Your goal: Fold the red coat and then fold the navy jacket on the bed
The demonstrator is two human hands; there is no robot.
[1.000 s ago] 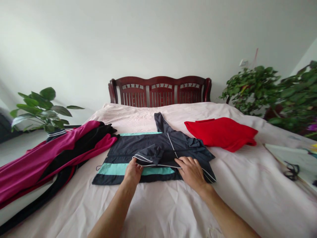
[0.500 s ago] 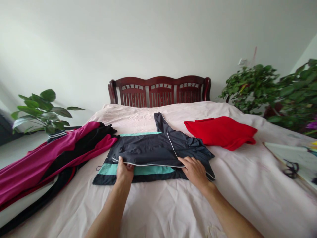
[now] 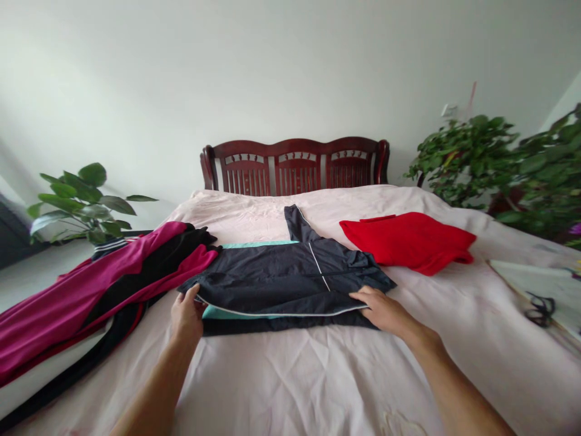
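A bed (image 3: 313,381) bears a pile of clothes (image 3: 118,278) at left, a dark jacket (image 3: 267,266) mid-bed and a red garment (image 3: 408,242) at right. Plants (image 3: 467,157) flank the headboard (image 3: 297,169). The left hand (image 3: 187,315) pinches one end of the jacket's white-piped sleeve, the right hand (image 3: 379,309) the other.

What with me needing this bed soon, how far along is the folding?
Probably partway. The red garment already looks folded, lying compact. The navy jacket is in hand: the left hand and right hand hold its white-piped near edge. Apparently left are its far sleeve, sticking out towards the headboard, and the magenta-and-black garment, lying long and loose.
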